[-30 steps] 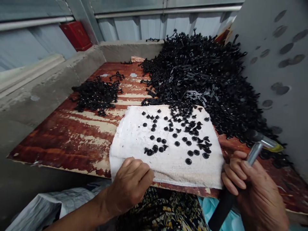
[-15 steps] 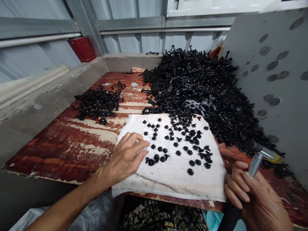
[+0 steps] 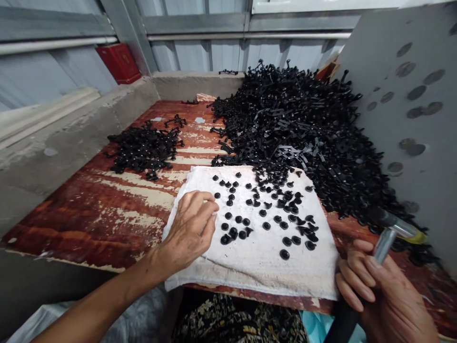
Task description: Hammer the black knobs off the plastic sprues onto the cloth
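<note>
A white cloth (image 3: 257,259) lies on a worn red board (image 3: 107,214), and several small round black parts (image 3: 264,209) are scattered over it. My left hand (image 3: 191,228) rests on the cloth's left side, fingers curled together close to the nearest black parts; whether it holds anything is hidden. My right hand (image 3: 385,297) is at the lower right, off the cloth's corner, gripping a hammer (image 3: 387,238) with a metal shaft, a black grip and a head that points right.
A large heap of black parts (image 3: 310,128) fills the back right of the board, against a grey panel (image 3: 410,119). A smaller pile of black parts (image 3: 143,147) lies at the left. A concrete ledge (image 3: 71,128) and a red box (image 3: 119,62) stand behind.
My left hand moved up from the cloth's near edge onto its left side, beside the black parts, and curled there. The right hand with the hammer stayed put.
</note>
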### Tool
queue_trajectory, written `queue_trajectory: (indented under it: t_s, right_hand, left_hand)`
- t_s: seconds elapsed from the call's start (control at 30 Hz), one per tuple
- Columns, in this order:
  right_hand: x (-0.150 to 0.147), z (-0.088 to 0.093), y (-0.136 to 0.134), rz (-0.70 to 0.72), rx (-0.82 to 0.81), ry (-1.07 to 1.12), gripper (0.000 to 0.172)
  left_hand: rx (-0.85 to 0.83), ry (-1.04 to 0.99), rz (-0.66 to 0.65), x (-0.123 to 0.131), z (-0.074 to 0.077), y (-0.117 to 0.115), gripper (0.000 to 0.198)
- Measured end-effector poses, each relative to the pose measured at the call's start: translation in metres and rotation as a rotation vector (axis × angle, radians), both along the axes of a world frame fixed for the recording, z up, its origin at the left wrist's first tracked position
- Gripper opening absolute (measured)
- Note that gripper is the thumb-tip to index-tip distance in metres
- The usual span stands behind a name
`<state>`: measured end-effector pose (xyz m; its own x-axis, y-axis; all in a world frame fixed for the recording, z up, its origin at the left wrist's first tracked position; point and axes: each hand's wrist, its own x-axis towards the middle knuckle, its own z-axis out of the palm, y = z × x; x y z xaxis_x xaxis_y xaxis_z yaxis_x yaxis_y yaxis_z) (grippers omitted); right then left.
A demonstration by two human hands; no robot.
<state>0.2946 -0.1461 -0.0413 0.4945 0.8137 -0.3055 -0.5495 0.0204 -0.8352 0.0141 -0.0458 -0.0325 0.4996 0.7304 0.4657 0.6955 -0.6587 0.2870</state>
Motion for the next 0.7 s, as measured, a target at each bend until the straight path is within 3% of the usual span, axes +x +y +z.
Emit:
queue_trajectory:
  t_s: [0.1, 0.23, 0.7]
  right_hand:
    - [0.001, 0.000, 0.000, 0.004, -0.004, 0.006, 0.036]
    - [0.001, -0.001, 0.000, 0.007, 0.010, -0.004, 0.031]
    - [0.001, -0.002, 0.000, 0.025, -0.001, -0.014, 0.027]
  left_hand:
    - [-0.064, 0.004, -0.093, 0.001, 0.001, -0.004, 0.024]
    - [-0.104, 0.028, -0.148, 0.003, 0.000, -0.003, 0.015]
    - [-0.017, 0.014, 0.015, 0.004, -0.001, 0.018, 0.018]
